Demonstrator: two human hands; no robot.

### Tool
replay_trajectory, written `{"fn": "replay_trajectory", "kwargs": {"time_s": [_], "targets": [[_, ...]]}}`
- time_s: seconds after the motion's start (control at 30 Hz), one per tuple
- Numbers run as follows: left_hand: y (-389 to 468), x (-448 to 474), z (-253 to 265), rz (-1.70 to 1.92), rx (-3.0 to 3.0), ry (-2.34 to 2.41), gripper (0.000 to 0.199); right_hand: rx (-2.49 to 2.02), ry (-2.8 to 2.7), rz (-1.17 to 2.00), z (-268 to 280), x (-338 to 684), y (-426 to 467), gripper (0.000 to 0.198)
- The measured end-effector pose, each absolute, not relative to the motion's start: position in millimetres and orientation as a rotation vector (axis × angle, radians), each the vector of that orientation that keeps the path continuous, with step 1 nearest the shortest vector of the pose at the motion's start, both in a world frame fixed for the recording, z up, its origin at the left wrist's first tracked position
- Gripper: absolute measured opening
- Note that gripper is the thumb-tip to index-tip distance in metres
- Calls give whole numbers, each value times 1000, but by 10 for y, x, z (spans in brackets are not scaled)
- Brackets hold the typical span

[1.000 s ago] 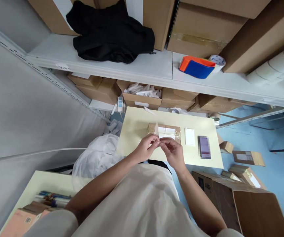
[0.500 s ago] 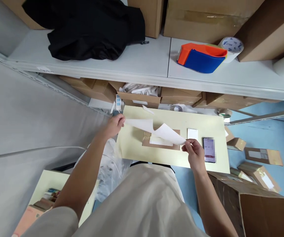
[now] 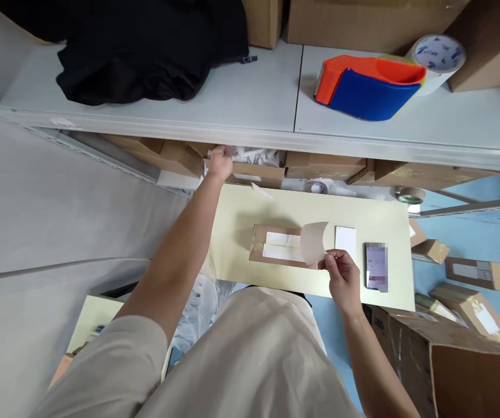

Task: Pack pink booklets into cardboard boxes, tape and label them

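Observation:
My right hand (image 3: 344, 278) pinches a curled piece of white paper (image 3: 314, 242) between thumb and fingers, above the right part of a flat cardboard box (image 3: 256, 249). On that box lie white labels (image 3: 281, 247), partly covered by the curled paper. My left hand (image 3: 221, 162) is stretched forward to the left end of an open carton (image 3: 258, 174) filled with crumpled white paper strips (image 3: 256, 155). Its fingers are blurred against the strips, and what they hold, if anything, is unclear. A narrow white strip (image 3: 262, 192) rests at the table's back edge.
On the pale yellow table (image 3: 311, 206) lie a white card stack (image 3: 345, 239) and a phone (image 3: 376, 267). The grey shelf (image 3: 271, 107) overhead carries black clothing (image 3: 145, 52), a blue-orange holder (image 3: 369, 93) and a tape roll (image 3: 437, 55). Cartons (image 3: 467, 273) sit on the floor at right.
The white paper stretched between both hands has parted. My left hand has moved forward to the carton of strips, while my right hand keeps a curled piece. The view has shifted slightly.

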State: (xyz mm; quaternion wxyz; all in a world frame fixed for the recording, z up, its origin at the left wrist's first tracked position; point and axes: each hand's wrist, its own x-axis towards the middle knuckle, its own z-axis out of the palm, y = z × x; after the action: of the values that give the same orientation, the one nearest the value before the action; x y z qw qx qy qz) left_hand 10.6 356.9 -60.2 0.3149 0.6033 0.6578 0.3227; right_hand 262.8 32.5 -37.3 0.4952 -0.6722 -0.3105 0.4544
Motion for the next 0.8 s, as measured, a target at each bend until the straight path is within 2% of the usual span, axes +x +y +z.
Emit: {"fn": "replay_trajectory", "kwargs": {"time_s": [0.13, 0.23, 0.3, 0.33, 0.43, 0.53, 0.67, 0.7, 0.8], "targets": [[2629, 192, -296, 990, 1643, 1632, 47, -1555, -762, 1132, -304, 2462, 313, 21], [1549, 343, -5, 815, 2036, 1151, 41, -1499, -761, 1134, -225, 2256, 289, 22], [984, 422, 84, 734, 2174, 978, 41, -1478, -755, 1117, -174, 2091, 248, 22], [795, 441, 89, 730, 2194, 965, 34, -1466, -751, 1113, -151, 2010, 216, 22], [570, 393, 5, 786, 2133, 990, 8, -1396, -785, 1161, -97, 1833, 73, 23], [608, 238, -128, 851, 1872, 1053, 13, -1378, -937, 1140, -67, 1809, -116, 31], [610, 59, -270, 817, 1374, 1108, 18, -1724, -916, 624, -112, 1922, -305, 44], [582, 35, -298, 795, 1298, 1093, 20, -1765, -872, 607, -141, 1946, -327, 46], [459, 4, -385, 733, 1168, 1066, 23, -1699, -766, 874, -251, 1966, -362, 39]]}}
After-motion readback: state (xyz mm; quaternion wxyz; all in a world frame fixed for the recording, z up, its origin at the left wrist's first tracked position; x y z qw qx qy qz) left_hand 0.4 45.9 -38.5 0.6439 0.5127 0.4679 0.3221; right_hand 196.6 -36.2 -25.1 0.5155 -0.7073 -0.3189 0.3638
